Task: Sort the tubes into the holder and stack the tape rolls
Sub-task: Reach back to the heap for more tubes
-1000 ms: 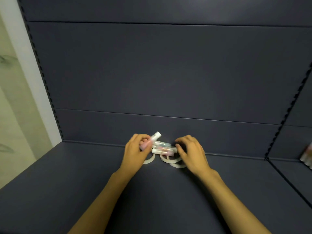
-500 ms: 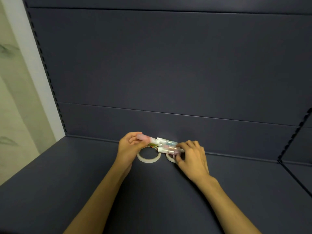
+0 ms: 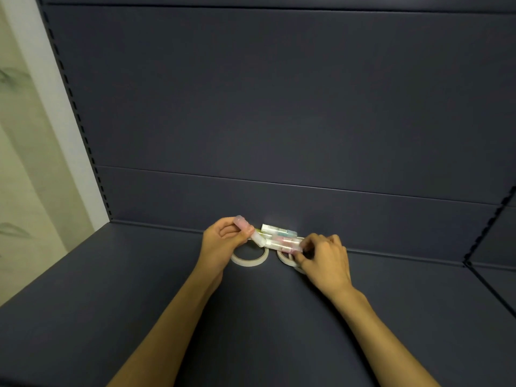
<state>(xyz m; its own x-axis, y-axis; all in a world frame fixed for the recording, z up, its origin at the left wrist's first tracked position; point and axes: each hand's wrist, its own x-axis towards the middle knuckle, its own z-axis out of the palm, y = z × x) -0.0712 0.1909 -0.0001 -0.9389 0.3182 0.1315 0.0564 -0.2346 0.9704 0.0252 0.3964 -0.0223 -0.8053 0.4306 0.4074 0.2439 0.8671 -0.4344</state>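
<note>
White tape rolls (image 3: 249,256) lie flat near the back edge of the dark shelf (image 3: 139,289); the right hand (image 3: 324,258) pinches a pink tube (image 3: 284,244) lying across them, the left hand (image 3: 223,241) holds another tube (image 3: 250,230) tilted

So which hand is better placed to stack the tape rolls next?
Probably the right hand: it rests against the right tape roll, while the left hand grips a pink tube above the left tape roll.

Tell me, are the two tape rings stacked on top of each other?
No, the left tape roll and the right tape roll lie side by side on the shelf.
</note>
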